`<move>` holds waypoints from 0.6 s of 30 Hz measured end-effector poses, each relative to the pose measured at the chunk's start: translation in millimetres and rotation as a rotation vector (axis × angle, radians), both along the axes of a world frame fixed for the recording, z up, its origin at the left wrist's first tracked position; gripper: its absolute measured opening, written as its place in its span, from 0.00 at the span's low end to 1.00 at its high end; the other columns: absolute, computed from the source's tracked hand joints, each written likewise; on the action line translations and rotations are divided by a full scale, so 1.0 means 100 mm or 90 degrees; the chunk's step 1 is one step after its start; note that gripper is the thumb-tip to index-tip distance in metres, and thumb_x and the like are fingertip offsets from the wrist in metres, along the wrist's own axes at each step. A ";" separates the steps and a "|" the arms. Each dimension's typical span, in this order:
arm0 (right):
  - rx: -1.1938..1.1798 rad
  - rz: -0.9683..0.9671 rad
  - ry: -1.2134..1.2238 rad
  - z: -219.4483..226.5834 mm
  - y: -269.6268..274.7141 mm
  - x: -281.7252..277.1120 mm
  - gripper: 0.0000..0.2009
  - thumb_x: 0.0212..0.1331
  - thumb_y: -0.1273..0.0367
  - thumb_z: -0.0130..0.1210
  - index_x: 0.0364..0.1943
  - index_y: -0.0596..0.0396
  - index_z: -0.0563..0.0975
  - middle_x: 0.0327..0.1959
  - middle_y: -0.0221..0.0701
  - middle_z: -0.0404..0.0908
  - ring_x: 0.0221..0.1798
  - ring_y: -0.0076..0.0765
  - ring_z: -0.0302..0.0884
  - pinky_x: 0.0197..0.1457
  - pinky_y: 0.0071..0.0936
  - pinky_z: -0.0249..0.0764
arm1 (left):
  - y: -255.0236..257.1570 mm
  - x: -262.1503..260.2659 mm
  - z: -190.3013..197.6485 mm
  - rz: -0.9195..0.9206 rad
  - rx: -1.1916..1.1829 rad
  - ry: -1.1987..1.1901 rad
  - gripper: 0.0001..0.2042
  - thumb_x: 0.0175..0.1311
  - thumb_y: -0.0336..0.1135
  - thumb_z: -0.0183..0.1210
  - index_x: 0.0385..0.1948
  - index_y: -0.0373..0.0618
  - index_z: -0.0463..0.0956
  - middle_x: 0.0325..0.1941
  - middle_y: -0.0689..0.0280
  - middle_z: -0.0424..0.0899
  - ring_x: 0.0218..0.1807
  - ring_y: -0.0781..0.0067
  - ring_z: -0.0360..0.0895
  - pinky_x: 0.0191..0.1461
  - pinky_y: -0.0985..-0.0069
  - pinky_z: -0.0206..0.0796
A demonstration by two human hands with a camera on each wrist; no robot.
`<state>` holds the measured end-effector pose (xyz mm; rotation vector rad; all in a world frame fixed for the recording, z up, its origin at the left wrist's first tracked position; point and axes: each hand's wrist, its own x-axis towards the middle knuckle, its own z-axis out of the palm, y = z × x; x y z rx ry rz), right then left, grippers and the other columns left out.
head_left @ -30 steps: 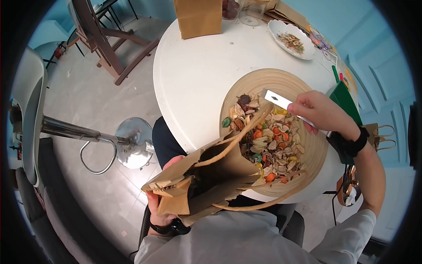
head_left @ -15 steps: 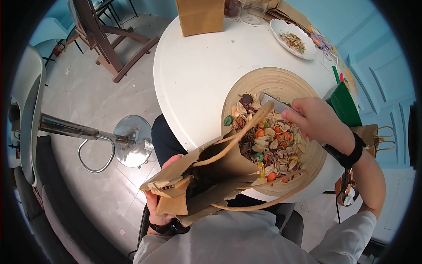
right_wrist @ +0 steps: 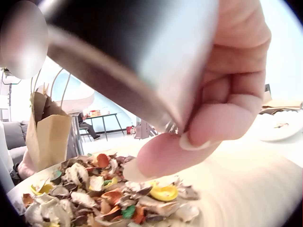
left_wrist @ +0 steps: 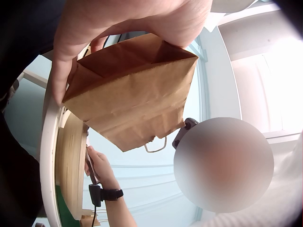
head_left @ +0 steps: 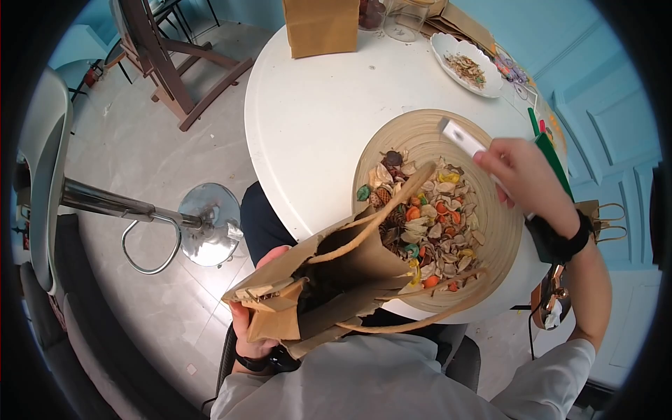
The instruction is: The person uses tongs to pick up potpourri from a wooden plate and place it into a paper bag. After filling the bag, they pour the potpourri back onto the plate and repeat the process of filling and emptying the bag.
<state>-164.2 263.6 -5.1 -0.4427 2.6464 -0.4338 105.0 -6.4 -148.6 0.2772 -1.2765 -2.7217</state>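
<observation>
My left hand [head_left: 253, 329] grips the bottom end of a brown paper bag [head_left: 276, 318], which lies tilted with its torn mouth and rope handles toward the plate. In the left wrist view the fingers curl round the bag's base [left_wrist: 128, 94]. Over the right side of the round wooden plate [head_left: 500, 238], my right hand [head_left: 528, 178] pinches a flat metal tool [head_left: 463, 139], its end raised above the plate. Dried petals and pods [head_left: 448, 231], with orange, yellow and green pieces, are heaped on the plate, partly hidden by a bag handle.
A white scalloped dish [head_left: 491, 77] with dried bits, glass jars [head_left: 402, 29] and an upright paper bag [head_left: 320, 28] stand at the table's far side. A green container [head_left: 554, 157] is beside the right forearm. A bar stool [head_left: 126, 204] stands on the floor at left.
The right hand dipped with the tool toward the petals, then rose and shifted outward to the right, tilting the tool's end up. The left hand and bag stayed nearly still.
</observation>
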 end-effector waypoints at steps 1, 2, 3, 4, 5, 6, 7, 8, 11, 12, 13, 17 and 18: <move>-0.028 -0.031 0.027 0.01 0.03 -0.08 0.21 0.68 0.57 0.54 0.23 0.61 0.75 0.10 0.31 0.73 0.12 0.26 0.73 0.18 0.26 0.68 | -0.01 0.02 -0.02 0.004 0.022 -0.050 0.55 0.57 0.74 0.53 0.71 0.30 0.49 0.72 0.51 0.62 0.71 0.63 0.64 0.74 0.66 0.55; -0.056 -0.062 0.054 0.03 0.06 -0.18 0.22 0.68 0.56 0.53 0.23 0.62 0.75 0.10 0.31 0.73 0.12 0.25 0.73 0.17 0.25 0.68 | -0.02 0.03 -0.03 0.004 0.022 -0.049 0.55 0.57 0.74 0.53 0.71 0.30 0.49 0.72 0.51 0.62 0.71 0.63 0.64 0.74 0.66 0.55; -0.071 -0.048 0.080 0.03 0.12 -0.33 0.23 0.69 0.55 0.52 0.24 0.62 0.74 0.09 0.30 0.72 0.12 0.25 0.73 0.17 0.25 0.68 | -0.02 0.03 -0.03 0.006 0.020 -0.050 0.55 0.56 0.75 0.52 0.71 0.30 0.49 0.72 0.52 0.62 0.71 0.63 0.63 0.74 0.66 0.55; -0.058 -0.050 0.123 0.06 0.13 -0.42 0.23 0.69 0.55 0.51 0.22 0.62 0.73 0.09 0.30 0.72 0.11 0.25 0.72 0.16 0.25 0.67 | -0.02 0.02 -0.04 0.007 0.018 -0.049 0.55 0.56 0.75 0.52 0.71 0.30 0.49 0.72 0.52 0.63 0.71 0.63 0.63 0.74 0.66 0.55; -0.059 -0.057 0.138 0.08 0.16 -0.56 0.23 0.69 0.55 0.51 0.21 0.61 0.72 0.09 0.30 0.72 0.11 0.26 0.72 0.16 0.25 0.67 | -0.02 0.02 -0.05 0.004 0.019 -0.043 0.55 0.56 0.75 0.52 0.71 0.30 0.49 0.72 0.52 0.63 0.71 0.63 0.63 0.74 0.66 0.55; -0.060 -0.065 0.154 0.09 0.21 -0.71 0.24 0.69 0.56 0.51 0.20 0.60 0.72 0.09 0.30 0.73 0.10 0.26 0.71 0.16 0.26 0.66 | -0.02 0.03 -0.06 0.000 0.022 -0.034 0.54 0.57 0.75 0.52 0.71 0.31 0.49 0.72 0.52 0.62 0.72 0.63 0.63 0.74 0.67 0.55; -0.059 -0.069 0.163 0.09 0.26 -0.84 0.24 0.69 0.56 0.51 0.20 0.60 0.72 0.09 0.30 0.73 0.10 0.26 0.71 0.16 0.26 0.66 | -0.02 0.04 -0.08 -0.004 0.025 -0.024 0.54 0.57 0.75 0.51 0.71 0.31 0.50 0.72 0.52 0.62 0.72 0.63 0.63 0.74 0.67 0.54; -0.060 -0.078 0.185 0.07 0.30 -0.98 0.24 0.69 0.55 0.51 0.19 0.60 0.71 0.10 0.31 0.73 0.10 0.27 0.72 0.16 0.27 0.66 | -0.02 0.05 -0.11 -0.009 0.026 -0.016 0.54 0.57 0.75 0.51 0.71 0.31 0.50 0.72 0.52 0.62 0.72 0.63 0.63 0.74 0.67 0.54; -0.028 -0.114 0.205 -0.03 0.47 -1.36 0.24 0.69 0.54 0.51 0.20 0.60 0.71 0.09 0.31 0.73 0.09 0.27 0.70 0.15 0.28 0.65 | 0.00 0.10 -0.20 0.049 0.054 -0.032 0.52 0.60 0.75 0.48 0.71 0.32 0.52 0.73 0.53 0.61 0.73 0.63 0.61 0.76 0.66 0.51; 0.004 -0.135 0.195 -0.06 0.52 -1.45 0.24 0.69 0.54 0.50 0.22 0.60 0.72 0.09 0.31 0.72 0.08 0.26 0.68 0.13 0.28 0.64 | 0.00 0.11 -0.22 0.045 0.055 -0.027 0.52 0.60 0.75 0.48 0.71 0.32 0.52 0.73 0.53 0.61 0.73 0.63 0.61 0.76 0.66 0.51; 0.023 -0.138 0.188 -0.08 0.55 -1.49 0.24 0.69 0.53 0.51 0.22 0.60 0.72 0.09 0.31 0.72 0.08 0.27 0.69 0.14 0.28 0.65 | -0.01 0.11 -0.22 0.045 0.062 -0.023 0.52 0.60 0.74 0.48 0.71 0.32 0.52 0.73 0.53 0.61 0.73 0.63 0.61 0.76 0.66 0.51; 0.011 -0.169 0.188 -0.08 0.61 -1.52 0.23 0.69 0.53 0.51 0.24 0.60 0.73 0.11 0.30 0.72 0.10 0.26 0.69 0.16 0.27 0.66 | -0.01 0.07 -0.22 0.042 0.083 -0.025 0.52 0.59 0.75 0.49 0.71 0.32 0.51 0.73 0.52 0.61 0.73 0.62 0.60 0.77 0.65 0.50; -0.015 -0.143 0.210 -0.06 0.59 -1.45 0.22 0.69 0.54 0.50 0.26 0.60 0.73 0.13 0.30 0.73 0.13 0.25 0.71 0.18 0.26 0.67 | -0.01 0.09 -0.22 0.043 0.089 -0.034 0.53 0.58 0.75 0.49 0.71 0.32 0.51 0.73 0.52 0.61 0.73 0.61 0.60 0.77 0.64 0.50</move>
